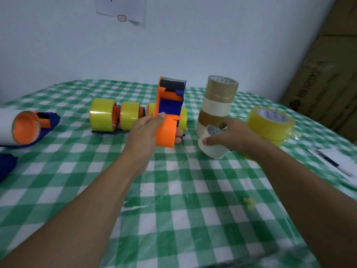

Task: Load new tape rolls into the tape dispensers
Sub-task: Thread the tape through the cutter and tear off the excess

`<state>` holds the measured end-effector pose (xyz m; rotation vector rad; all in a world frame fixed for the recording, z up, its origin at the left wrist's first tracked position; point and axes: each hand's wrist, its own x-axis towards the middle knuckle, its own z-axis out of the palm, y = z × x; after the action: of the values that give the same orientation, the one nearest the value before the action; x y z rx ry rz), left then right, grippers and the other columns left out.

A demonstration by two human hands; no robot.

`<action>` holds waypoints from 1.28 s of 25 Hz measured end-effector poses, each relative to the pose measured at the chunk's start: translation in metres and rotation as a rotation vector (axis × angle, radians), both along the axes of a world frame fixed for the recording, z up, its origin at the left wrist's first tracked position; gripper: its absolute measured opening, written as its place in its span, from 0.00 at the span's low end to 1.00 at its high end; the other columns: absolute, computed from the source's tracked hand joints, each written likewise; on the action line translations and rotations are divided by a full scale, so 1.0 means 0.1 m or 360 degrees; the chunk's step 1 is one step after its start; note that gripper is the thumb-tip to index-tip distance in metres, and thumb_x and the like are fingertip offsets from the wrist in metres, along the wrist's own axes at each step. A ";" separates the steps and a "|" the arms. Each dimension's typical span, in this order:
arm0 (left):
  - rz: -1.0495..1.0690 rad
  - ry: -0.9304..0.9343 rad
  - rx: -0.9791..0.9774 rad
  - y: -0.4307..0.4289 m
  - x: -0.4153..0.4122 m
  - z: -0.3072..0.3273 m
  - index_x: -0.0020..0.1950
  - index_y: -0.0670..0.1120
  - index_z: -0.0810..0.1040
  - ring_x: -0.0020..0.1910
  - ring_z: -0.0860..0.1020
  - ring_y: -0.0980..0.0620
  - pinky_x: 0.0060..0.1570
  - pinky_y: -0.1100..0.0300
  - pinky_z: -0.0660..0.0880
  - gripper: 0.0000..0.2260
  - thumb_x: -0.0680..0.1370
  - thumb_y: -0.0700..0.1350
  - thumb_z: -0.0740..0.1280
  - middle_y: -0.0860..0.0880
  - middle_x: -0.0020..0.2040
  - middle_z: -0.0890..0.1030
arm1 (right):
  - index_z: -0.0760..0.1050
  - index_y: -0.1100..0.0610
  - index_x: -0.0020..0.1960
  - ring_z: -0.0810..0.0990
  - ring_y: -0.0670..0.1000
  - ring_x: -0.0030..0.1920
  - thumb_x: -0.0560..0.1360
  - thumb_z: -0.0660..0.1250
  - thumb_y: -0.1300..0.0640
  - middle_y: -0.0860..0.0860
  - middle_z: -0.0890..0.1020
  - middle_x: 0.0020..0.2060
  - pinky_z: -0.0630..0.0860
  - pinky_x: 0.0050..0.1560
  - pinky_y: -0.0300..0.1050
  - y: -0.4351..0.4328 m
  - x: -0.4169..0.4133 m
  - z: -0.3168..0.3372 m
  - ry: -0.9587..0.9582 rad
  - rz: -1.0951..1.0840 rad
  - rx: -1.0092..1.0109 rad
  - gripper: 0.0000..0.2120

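Note:
My left hand (148,130) grips an orange and blue tape dispenser (169,111) by its round orange hub, with the cutter end pointing up. My right hand (229,135) holds a white tape roll (211,147) just right of the dispenser, tilted, its core facing up-left. Behind that roll stands a stack of brown and white tape rolls (218,101). Two dispensers loaded with yellow tape (116,118) sit side by side to the left of the held dispenser.
A stack of yellow tape rolls (270,123) stands at the right. Another dispenser holding a white roll (25,128) lies at the far left edge. A pen on paper (332,163) lies at the right. The green checked tablecloth (173,209) covers the table. Cardboard boxes (328,74) stand at the far right.

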<state>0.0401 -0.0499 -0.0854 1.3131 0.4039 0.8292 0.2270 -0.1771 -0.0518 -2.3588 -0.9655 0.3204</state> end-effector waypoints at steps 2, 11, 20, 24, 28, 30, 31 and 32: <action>0.0007 0.0013 0.0004 0.02 0.00 -0.02 0.57 0.39 0.77 0.38 0.84 0.44 0.44 0.50 0.81 0.13 0.84 0.47 0.60 0.41 0.40 0.86 | 0.75 0.53 0.63 0.80 0.54 0.52 0.63 0.81 0.44 0.50 0.80 0.55 0.81 0.54 0.55 0.03 0.05 -0.08 -0.0120 -0.0005 -0.0075 0.33; 0.0009 0.0054 -0.0005 0.06 0.02 -0.07 0.57 0.41 0.77 0.37 0.84 0.44 0.44 0.51 0.80 0.11 0.84 0.47 0.60 0.42 0.39 0.86 | 0.72 0.51 0.65 0.80 0.54 0.52 0.47 0.77 0.32 0.51 0.80 0.56 0.82 0.51 0.56 0.04 0.06 -0.16 -0.0227 -0.0015 -0.0263 0.50; 0.0017 0.0101 -0.0011 0.07 0.04 -0.10 0.57 0.41 0.77 0.38 0.84 0.44 0.46 0.49 0.80 0.11 0.84 0.48 0.61 0.41 0.40 0.86 | 0.68 0.50 0.57 0.79 0.53 0.53 0.63 0.83 0.50 0.50 0.79 0.55 0.81 0.54 0.51 -0.03 0.05 -0.19 -0.0097 -0.0012 -0.0182 0.30; 0.0008 0.0098 -0.0020 0.05 0.04 -0.09 0.57 0.40 0.77 0.37 0.84 0.44 0.44 0.51 0.80 0.12 0.84 0.48 0.61 0.41 0.40 0.86 | 0.69 0.52 0.63 0.78 0.52 0.54 0.63 0.82 0.45 0.50 0.78 0.56 0.80 0.55 0.51 -0.05 0.03 -0.18 -0.0101 0.0000 -0.0223 0.35; -0.0063 0.0060 -0.0037 -0.02 0.03 -0.06 0.56 0.40 0.77 0.37 0.84 0.44 0.43 0.51 0.81 0.11 0.84 0.47 0.61 0.40 0.41 0.86 | 0.68 0.51 0.63 0.76 0.52 0.52 0.71 0.76 0.42 0.48 0.75 0.51 0.76 0.49 0.48 -0.15 -0.10 -0.01 -0.0151 0.0041 -0.0110 0.28; -0.0095 0.0027 -0.0046 -0.06 0.04 -0.04 0.55 0.41 0.77 0.38 0.85 0.43 0.45 0.51 0.82 0.11 0.84 0.47 0.60 0.39 0.42 0.86 | 0.67 0.49 0.56 0.74 0.50 0.49 0.75 0.73 0.45 0.45 0.73 0.45 0.71 0.46 0.46 -0.21 -0.14 0.11 -0.0206 0.0055 -0.0018 0.19; -0.0107 0.0016 -0.0050 -0.08 0.03 -0.03 0.54 0.41 0.77 0.39 0.85 0.43 0.46 0.51 0.83 0.11 0.84 0.47 0.60 0.39 0.43 0.86 | 0.66 0.48 0.54 0.74 0.50 0.46 0.76 0.73 0.47 0.43 0.72 0.41 0.71 0.45 0.45 -0.24 -0.15 0.16 -0.0226 0.0057 0.0026 0.17; -0.0115 0.0016 -0.0051 -0.09 0.03 -0.02 0.54 0.42 0.77 0.40 0.85 0.42 0.47 0.50 0.83 0.11 0.84 0.48 0.60 0.39 0.43 0.86 | 0.66 0.48 0.52 0.75 0.48 0.43 0.75 0.73 0.48 0.41 0.71 0.39 0.71 0.42 0.45 -0.25 -0.14 0.19 -0.0254 0.0054 0.0056 0.16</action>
<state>0.0435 -0.0593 -0.0877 1.2952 0.3739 0.7534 0.2135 -0.2024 -0.0323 -2.3662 -1.0771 0.1281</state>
